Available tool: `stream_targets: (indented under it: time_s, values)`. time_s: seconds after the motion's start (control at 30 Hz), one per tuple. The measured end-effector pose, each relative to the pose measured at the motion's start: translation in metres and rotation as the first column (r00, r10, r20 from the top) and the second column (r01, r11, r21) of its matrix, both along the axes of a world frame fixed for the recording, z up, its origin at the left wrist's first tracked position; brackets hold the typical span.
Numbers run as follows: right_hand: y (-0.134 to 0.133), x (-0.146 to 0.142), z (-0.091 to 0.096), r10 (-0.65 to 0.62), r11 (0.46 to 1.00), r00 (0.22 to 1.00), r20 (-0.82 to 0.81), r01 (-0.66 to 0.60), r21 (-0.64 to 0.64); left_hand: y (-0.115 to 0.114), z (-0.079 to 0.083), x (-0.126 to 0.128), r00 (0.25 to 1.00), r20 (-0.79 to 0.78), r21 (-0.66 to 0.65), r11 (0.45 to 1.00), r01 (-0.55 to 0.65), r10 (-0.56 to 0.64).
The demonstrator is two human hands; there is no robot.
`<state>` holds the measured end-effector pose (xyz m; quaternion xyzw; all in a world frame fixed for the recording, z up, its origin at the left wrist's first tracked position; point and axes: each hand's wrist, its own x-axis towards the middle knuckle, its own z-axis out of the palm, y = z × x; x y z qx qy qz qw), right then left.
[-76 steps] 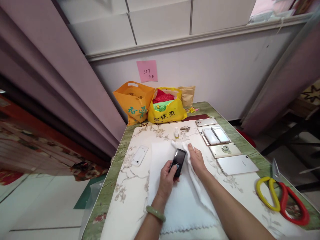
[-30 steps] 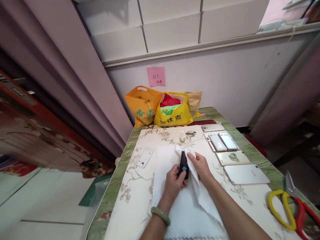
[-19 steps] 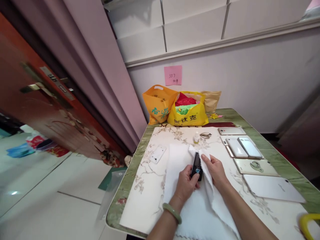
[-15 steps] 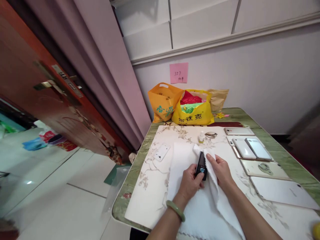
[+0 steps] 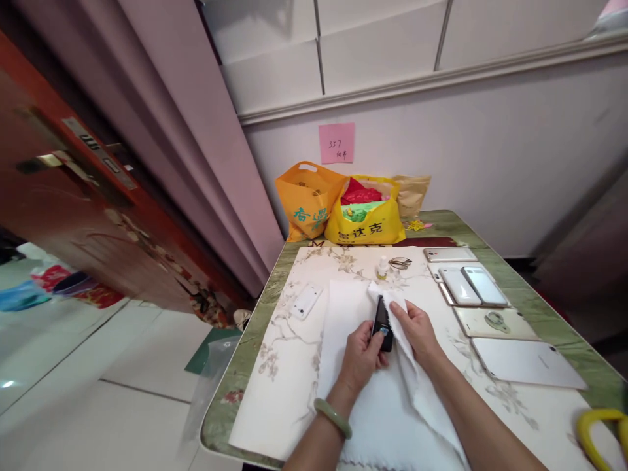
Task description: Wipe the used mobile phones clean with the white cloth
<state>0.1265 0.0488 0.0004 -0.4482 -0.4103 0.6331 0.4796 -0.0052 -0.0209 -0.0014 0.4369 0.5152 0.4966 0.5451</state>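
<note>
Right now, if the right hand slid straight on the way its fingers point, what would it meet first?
Probably the small bottle: the right hand, pressing the white cloth against the black phone, points up-table toward it, though depth is unclear.

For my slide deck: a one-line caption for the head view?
Left hand grips a black phone; right hand presses white cloth against it.
</note>
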Motion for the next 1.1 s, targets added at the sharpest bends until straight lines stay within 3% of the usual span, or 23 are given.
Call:
stream_targets:
  time_s: [0.17, 0.23, 0.37, 0.5, 0.6, 0.73, 0.93, 1.0, 1.1]
  values:
    - [0.001, -0.004, 0.003, -0.129, 0.990, 0.989, -0.067, 0.125, -0.063, 0.001, 0.005, -0.002, 0.998, -0.024, 0.020, 0.998, 0.053, -0.052]
    - [0.002, -0.006, 0.005, -0.122, 0.992, 0.990, -0.070, 0.118, -0.052, 0.003, 0.006, -0.003, 0.999, -0.020, 0.002, 0.999, 0.036, -0.036]
    - [0.001, -0.009, 0.006, 0.061, 0.998, 0.998, 0.034, -0.062, 0.022, 0.006, 0.007, -0.003, 0.999, 0.037, -0.038, 0.999, -0.014, 0.015]
    - [-0.004, -0.011, 0.005, 0.206, 0.966, 0.960, 0.188, -0.230, 0.117, 0.004, 0.011, -0.002, 0.987, 0.099, -0.018, 0.992, -0.129, 0.130]
    - [-0.007, -0.012, 0.008, 0.273, 0.947, 0.943, 0.189, -0.298, 0.123, 0.004, 0.012, -0.002, 0.973, 0.133, 0.000, 0.982, -0.190, 0.189]
    - [-0.006, -0.010, 0.012, 0.217, 0.968, 0.969, 0.117, -0.229, 0.104, 0.005, 0.013, -0.003, 0.985, 0.091, -0.004, 0.990, -0.143, 0.143]
    - [0.004, -0.007, 0.008, -0.043, 0.999, 0.998, -0.053, 0.041, -0.034, 0.004, 0.018, -0.001, 1.000, 0.004, -0.035, 0.999, 0.026, -0.026]
    - [0.003, -0.007, 0.007, -0.016, 1.000, 1.000, -0.022, 0.016, -0.007, 0.003, 0.018, 0.000, 1.000, 0.015, -0.031, 0.999, 0.015, -0.014]
    - [-0.001, -0.007, 0.007, 0.153, 0.985, 0.984, 0.088, -0.159, 0.062, 0.004, 0.016, 0.000, 0.995, 0.062, -0.006, 0.997, -0.076, 0.076]
